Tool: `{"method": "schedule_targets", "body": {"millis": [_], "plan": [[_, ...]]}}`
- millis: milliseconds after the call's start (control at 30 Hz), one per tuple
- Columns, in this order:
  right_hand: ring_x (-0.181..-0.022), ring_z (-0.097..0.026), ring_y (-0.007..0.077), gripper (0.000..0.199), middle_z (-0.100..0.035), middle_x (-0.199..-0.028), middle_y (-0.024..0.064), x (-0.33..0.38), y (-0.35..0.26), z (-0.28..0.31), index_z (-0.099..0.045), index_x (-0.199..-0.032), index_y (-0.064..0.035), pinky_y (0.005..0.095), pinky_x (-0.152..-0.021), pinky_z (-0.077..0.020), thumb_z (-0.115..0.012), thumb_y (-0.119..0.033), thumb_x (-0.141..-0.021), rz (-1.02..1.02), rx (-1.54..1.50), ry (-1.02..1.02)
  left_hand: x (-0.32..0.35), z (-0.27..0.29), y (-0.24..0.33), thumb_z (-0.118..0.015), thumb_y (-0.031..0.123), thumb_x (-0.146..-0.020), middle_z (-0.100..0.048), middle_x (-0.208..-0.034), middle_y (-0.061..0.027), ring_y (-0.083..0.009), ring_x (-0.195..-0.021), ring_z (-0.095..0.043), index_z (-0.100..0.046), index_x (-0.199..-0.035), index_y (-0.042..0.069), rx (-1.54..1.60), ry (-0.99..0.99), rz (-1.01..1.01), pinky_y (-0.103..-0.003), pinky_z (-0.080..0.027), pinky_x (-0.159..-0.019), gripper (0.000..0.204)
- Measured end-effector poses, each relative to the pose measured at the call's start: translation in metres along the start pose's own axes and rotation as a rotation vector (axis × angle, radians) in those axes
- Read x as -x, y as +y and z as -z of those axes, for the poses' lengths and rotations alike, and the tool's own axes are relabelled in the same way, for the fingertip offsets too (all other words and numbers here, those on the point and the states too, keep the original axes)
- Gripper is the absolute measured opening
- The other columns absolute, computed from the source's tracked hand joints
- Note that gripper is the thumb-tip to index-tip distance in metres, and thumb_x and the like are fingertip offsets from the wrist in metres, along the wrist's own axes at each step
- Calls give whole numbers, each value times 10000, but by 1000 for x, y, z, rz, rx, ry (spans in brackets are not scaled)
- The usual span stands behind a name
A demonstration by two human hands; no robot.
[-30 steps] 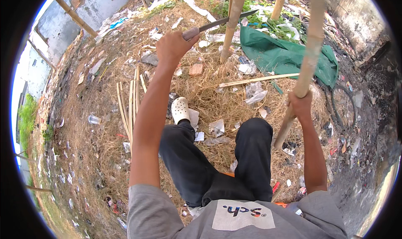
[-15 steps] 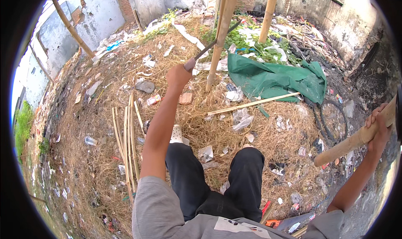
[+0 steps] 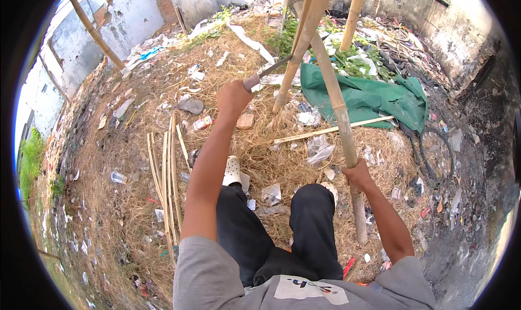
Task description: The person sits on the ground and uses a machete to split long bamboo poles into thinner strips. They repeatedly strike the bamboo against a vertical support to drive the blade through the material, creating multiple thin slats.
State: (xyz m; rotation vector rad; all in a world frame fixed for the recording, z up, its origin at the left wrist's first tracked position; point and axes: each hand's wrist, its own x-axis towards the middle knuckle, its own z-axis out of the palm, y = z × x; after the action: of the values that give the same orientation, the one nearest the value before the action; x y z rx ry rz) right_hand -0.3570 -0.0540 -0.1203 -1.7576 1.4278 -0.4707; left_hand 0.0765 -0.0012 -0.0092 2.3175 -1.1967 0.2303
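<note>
My left hand (image 3: pixel 233 98) is closed round the handle of a machete (image 3: pixel 275 67), held out ahead of me at arm's length. Its dark blade slants up to the right and passes behind a leaning bamboo post (image 3: pixel 293 65); whether they touch I cannot tell. My right hand (image 3: pixel 358 175) is wrapped round a thick bamboo pole (image 3: pixel 339 112) near its lower end. The pole stands steeply in front of me, its top crossing close to the leaning post and its bottom end beside my right knee.
Several thin bamboo strips (image 3: pixel 172 179) lie to my left, and one strip (image 3: pixel 334 130) lies ahead. A green tarp (image 3: pixel 374 101) is spread at the right, beside a black hose loop (image 3: pixel 434 174). Dry grass and litter cover the ground. Another post (image 3: pixel 354 17) stands farther back.
My right hand has swung the bamboo pole inward from the far right to a steep position before me. My left hand, with the machete, has barely moved.
</note>
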Motion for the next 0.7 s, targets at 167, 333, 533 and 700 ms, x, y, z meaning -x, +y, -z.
{"method": "schedule_targets", "body": {"millis": [167, 333, 533, 700], "plan": [[-573, -633, 194, 341, -638, -710, 107, 80, -31, 24, -607, -966, 59, 350, -539, -506, -719, -141, -714, -52, -107, -154, 2, 10, -56, -692, 276, -756, -709, -792, -179, -357, -751, -700, -744, -860, 56, -66, 26, 68, -453, -553, -696, 248], [-480, -561, 152, 270, -548, -644, 63, 137, 19, 57, -532, -936, 43, 323, -427, -461, -684, -47, -732, -47, -45, 107, 24, 20, -62, -713, 365, -760, -715, -807, -177, -345, -766, -707, -749, -891, 49, 110, -11, 208, -450, -553, -695, 344], [-466, -574, 187, 238, -578, -647, 85, 205, 153, 42, -561, -887, 45, 329, -420, -467, -692, -51, -713, -93, -3, 337, 35, 98, -34, -720, 522, -758, -716, -800, -177, -338, -759, -707, -741, -882, 4, 255, -102, 241, -437, -547, -704, 532], [-614, -654, 242, 311, -650, -713, 151, 281, 183, 30, -624, -878, 77, 386, -550, -509, -737, -141, -686, -449, 24, 287, 42, 192, -23, -744, 501, -749, -680, -689, -152, -276, -640, -680, -715, -807, -38, 252, -44, 116, -412, -524, -617, 543]]}}
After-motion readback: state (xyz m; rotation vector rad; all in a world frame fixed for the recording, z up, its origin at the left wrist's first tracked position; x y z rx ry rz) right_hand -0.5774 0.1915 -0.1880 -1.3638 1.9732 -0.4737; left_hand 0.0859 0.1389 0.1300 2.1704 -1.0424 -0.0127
